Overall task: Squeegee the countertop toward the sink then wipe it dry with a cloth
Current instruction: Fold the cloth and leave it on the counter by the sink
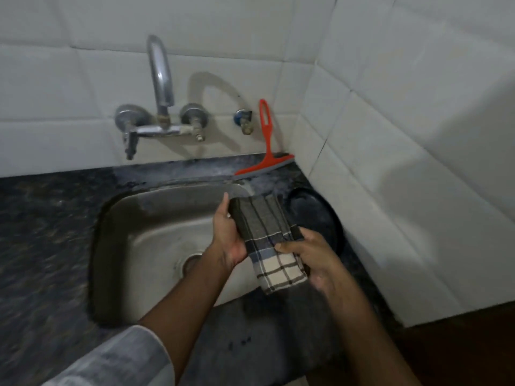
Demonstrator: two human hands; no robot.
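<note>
- Both hands hold a folded checked cloth (271, 240) just right of frame centre, over the right edge of the steel sink (156, 235).
- Left hand (228, 232) has its grip wrapped around the cloth's left side, fingers up along the dark end.
- Right hand (312, 254) pinches the lower, lighter end, thumb on top.
- Red squeegee (267, 151) leans upright against the tiled wall in the upper middle, blade resting on the dark stone bench (41, 218) behind the sink.
- Black round plate (320, 215) sits on the bench right of the cloth, by the corner wall.
- Chrome tap (161, 107) is mounted on the wall, upper left.
</note>
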